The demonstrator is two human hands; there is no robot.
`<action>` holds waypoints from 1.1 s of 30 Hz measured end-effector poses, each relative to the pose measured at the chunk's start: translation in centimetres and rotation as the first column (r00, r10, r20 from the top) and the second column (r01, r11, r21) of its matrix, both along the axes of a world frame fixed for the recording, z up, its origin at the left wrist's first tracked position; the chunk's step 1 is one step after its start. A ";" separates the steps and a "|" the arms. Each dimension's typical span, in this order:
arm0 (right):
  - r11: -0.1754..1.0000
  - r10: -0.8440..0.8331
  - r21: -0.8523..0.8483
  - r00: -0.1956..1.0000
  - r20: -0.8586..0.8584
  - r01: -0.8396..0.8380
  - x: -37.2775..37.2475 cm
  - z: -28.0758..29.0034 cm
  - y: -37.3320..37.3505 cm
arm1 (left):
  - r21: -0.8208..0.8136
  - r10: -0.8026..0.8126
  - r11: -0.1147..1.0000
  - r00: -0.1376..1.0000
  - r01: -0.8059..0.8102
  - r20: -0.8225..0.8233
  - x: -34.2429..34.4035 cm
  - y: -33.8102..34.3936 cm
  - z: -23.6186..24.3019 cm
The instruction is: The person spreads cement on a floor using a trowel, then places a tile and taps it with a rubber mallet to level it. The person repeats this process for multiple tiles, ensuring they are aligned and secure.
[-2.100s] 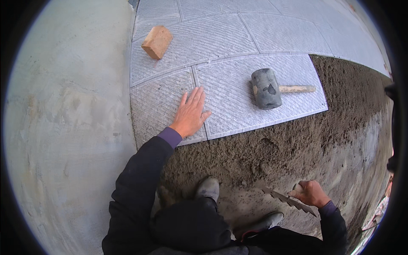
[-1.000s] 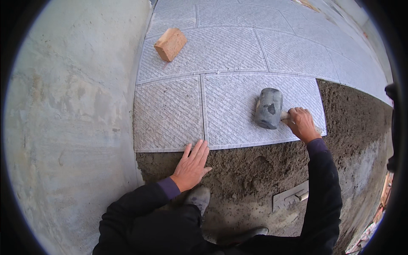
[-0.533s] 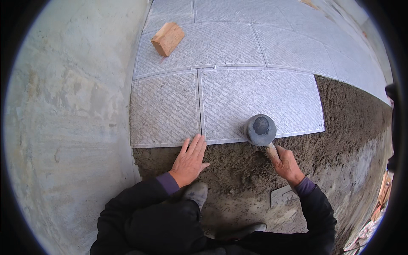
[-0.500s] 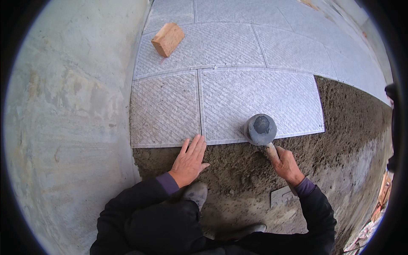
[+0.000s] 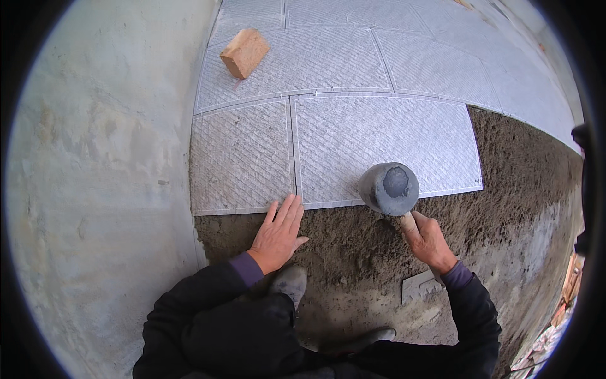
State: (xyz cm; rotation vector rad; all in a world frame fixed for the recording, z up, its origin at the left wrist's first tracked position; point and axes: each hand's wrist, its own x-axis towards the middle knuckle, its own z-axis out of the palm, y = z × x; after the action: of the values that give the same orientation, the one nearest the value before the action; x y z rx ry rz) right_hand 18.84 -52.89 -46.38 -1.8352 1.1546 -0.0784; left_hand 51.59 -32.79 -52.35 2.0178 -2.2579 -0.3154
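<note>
My right hand [image 5: 430, 242] is wrapped round the wooden handle of a rubber mallet [image 5: 392, 189]. The mallet's dark grey head is over the front edge of a large grey textured paving tile [image 5: 385, 142]; whether it touches the tile I cannot tell. My left hand [image 5: 278, 232] is flat, fingers stretched out, with its fingertips at the front edge of the joint between that tile and a smaller tile [image 5: 243, 158] on its left. Dark mortar [image 5: 353, 246] spreads in front of both tiles. Beside my right wrist a flat trowel [image 5: 416, 286] lies on it, partly hidden by my arm.
A brown brick [image 5: 245, 54] sits on the tile row behind. A bare concrete wall [image 5: 101, 177] rises along the left. More laid tiles [image 5: 435, 66] stretch away at the back. My boot [image 5: 290, 284] stands on the ground just behind my left hand.
The mallet head looks slightly larger and sits a little further right, its face tilted differently. My left hand stays at the joint. The whole view has shifted slightly.
</note>
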 end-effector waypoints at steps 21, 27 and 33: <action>0.986 0.046 -0.160 0.999 -0.006 -0.046 0.1 -0.9 0.7 | -0.021 -0.027 0.999 1.000 0.027 0.004 0.2 0.2 0.1; 0.983 0.118 -0.137 0.993 -0.015 -0.119 -0.1 0.4 1.3 | -0.024 -0.022 0.999 1.000 0.022 0.005 0.1 0.2 0.1; 0.997 0.060 -0.032 0.993 -0.101 -0.064 0.0 0.7 0.7 | -0.008 -0.010 1.000 1.000 0.010 0.010 0.0 0.1 -0.1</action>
State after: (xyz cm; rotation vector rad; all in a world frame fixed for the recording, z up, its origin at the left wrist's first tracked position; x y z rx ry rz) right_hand 18.86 -52.16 -45.71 -1.9235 1.1707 0.0296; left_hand 51.58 -32.68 -52.41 2.0090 -2.2725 -0.2972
